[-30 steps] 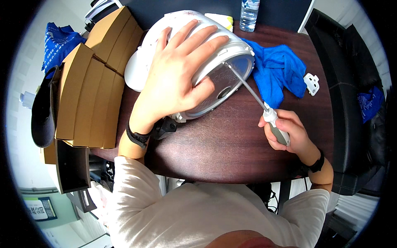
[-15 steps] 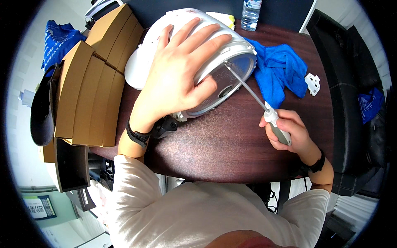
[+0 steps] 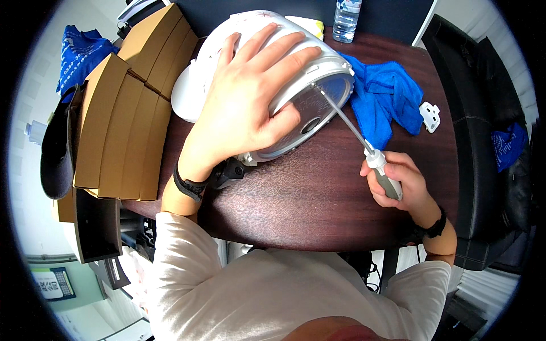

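A white rounded appliance [image 3: 242,24], which looks like a rice cooker, lies tilted on the table with its round metal-and-plastic face [image 3: 293,121] turned toward me and to the right. My left hand [image 3: 250,91] rests open on its white shell, fingers spread and thumb over the face's rim. Wrapped in the fingers of my right hand [image 3: 406,182] is a screwdriver [image 3: 354,129] with a white and grey handle. Its shaft points up and left to the upper part of the face; whether the tip touches is hard to tell.
A blue cloth [image 3: 384,96] and a small white plastic part [image 3: 430,117] lie to the right of the appliance. A water bottle [image 3: 346,21] stands at the back. Brown cardboard boxes [image 3: 122,125] are stacked on the left. A black object [image 3: 230,172] sits by my left wrist.
The screwdriver's tip has shifted slightly right and down, away from the rim of the face, and my right hand has moved a little with it. My left hand stays on the shell.
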`<control>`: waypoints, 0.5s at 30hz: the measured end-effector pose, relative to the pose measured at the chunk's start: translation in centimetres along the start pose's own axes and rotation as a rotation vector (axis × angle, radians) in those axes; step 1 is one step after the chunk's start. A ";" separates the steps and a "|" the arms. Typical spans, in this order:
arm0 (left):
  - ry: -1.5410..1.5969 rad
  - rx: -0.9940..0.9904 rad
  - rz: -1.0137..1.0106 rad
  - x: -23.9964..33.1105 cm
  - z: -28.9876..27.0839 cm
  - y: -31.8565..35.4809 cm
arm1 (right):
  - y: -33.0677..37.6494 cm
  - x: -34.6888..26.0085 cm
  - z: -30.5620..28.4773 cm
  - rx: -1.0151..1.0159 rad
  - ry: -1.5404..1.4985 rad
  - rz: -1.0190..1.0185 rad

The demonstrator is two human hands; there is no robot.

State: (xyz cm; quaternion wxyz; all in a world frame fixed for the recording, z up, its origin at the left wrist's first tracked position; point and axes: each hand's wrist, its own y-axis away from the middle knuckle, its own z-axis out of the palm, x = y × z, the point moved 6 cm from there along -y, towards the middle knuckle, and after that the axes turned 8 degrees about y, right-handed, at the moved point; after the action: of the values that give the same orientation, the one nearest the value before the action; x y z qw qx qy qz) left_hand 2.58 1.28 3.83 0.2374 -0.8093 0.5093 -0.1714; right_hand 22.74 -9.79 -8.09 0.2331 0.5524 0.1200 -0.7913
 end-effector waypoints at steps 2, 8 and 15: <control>0.002 0.001 0.001 0.0 0.0 0.0 | 0.0 -0.2 0.1 0.002 0.008 0.010; -0.019 -0.007 -0.009 0.0 0.1 0.1 | -0.2 -0.2 0.1 0.005 0.002 0.029; -0.005 -0.001 0.004 0.1 0.0 0.1 | 0.1 -1.3 -0.2 0.039 0.161 0.060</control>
State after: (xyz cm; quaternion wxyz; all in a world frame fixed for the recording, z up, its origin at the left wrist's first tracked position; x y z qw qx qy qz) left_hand 2.56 1.20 3.80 0.2387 -0.8088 0.5103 -0.1687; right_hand 23.30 -9.52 -6.94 0.2355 0.6218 0.1063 -0.7393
